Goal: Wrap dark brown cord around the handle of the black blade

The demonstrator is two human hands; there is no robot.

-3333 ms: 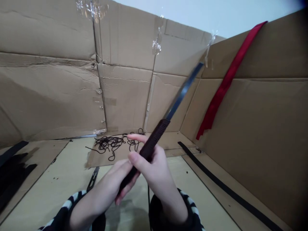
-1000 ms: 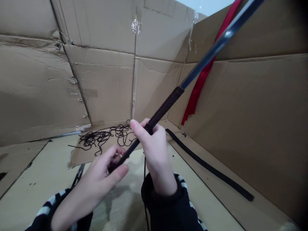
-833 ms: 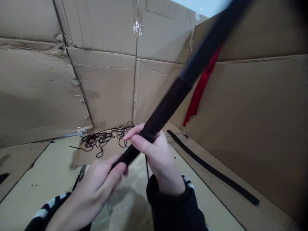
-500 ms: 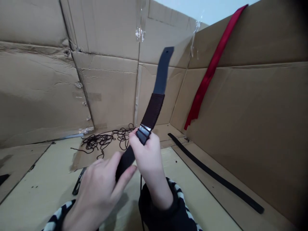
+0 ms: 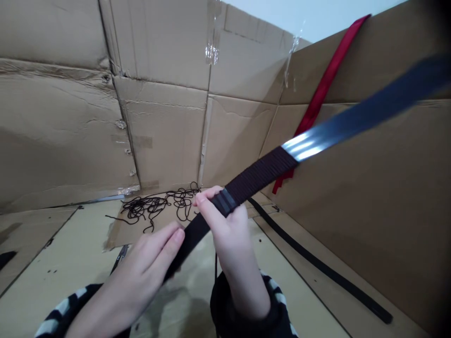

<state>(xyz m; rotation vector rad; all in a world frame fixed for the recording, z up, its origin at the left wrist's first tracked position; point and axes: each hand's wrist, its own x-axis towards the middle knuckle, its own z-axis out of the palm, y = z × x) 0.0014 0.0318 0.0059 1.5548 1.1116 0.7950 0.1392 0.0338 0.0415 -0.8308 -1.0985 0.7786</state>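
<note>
A long, flat, slightly curved black strip (image 5: 366, 115) slants up to the right across the view, its bare upper part shiny and its far end blurred. Dark brown cord (image 5: 261, 172) is wound in tight turns around its middle. My right hand (image 5: 227, 223) is closed round the strip just below the windings, thumb on top near a few looser turns. Lower down, my left hand (image 5: 151, 263) grips the black lower part of the strip, whose end it partly hides. A length of cord hangs below my right hand.
A loose tangle of dark cord (image 5: 151, 206) lies on cardboard at the back. A curved black strip (image 5: 317, 263) rests on the right. A red ribbon (image 5: 329, 77) hangs over the cardboard wall (image 5: 380, 197). Partly behind my left hand is a dark tool (image 5: 120, 256).
The strip has swung from steeply upright to a slant toward the right, with its upper end now near the right edge. Both hands keep their hold, and the right has turned with it.
</note>
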